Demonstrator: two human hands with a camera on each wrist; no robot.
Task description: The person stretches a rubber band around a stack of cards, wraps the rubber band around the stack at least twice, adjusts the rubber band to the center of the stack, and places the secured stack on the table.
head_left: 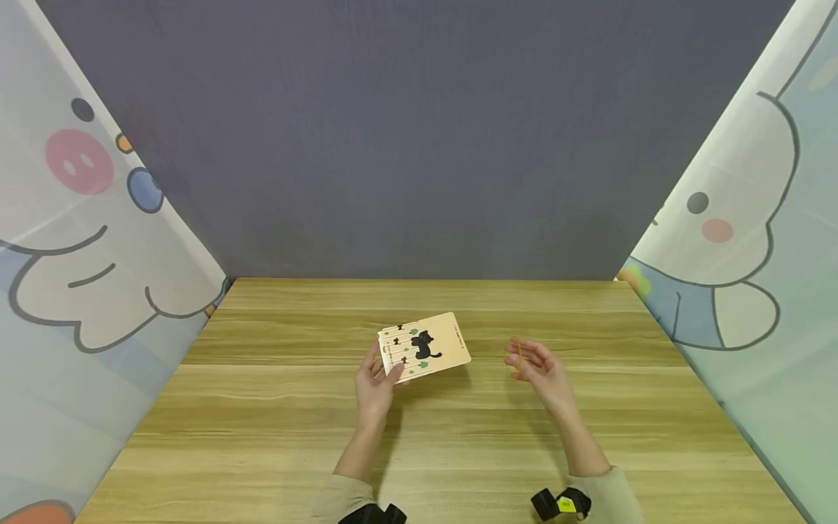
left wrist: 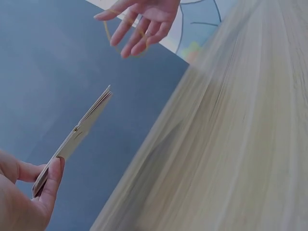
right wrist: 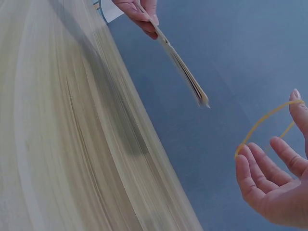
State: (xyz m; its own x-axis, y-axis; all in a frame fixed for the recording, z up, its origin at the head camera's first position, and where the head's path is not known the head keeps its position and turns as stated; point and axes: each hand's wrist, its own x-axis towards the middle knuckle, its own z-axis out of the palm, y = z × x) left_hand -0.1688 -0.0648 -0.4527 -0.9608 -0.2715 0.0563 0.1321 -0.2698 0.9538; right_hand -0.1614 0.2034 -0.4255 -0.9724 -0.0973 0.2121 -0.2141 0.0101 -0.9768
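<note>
My left hand (head_left: 374, 389) grips a thin stack of cream cards (head_left: 445, 338), thumb on top and fingers beneath, above the table. A black cat, flowers and small writing are printed on the top face. Seen edge-on in the left wrist view, the stack (left wrist: 72, 137) shows several layers, slightly fanned at the far end. To the right, my right hand (head_left: 546, 375) is raised with spread, slightly bent fingers. A yellow rubber band (right wrist: 262, 119) is looped around its thumb and fingers and stretched between them, apart from the cards.
A wood-grain table (head_left: 262, 407) lies under both hands. Behind it stands a dark grey panel (head_left: 419, 145). Cartoon-printed curtains (head_left: 98, 255) hang at both sides. Each wrist wears a black camera mount (head_left: 546, 503).
</note>
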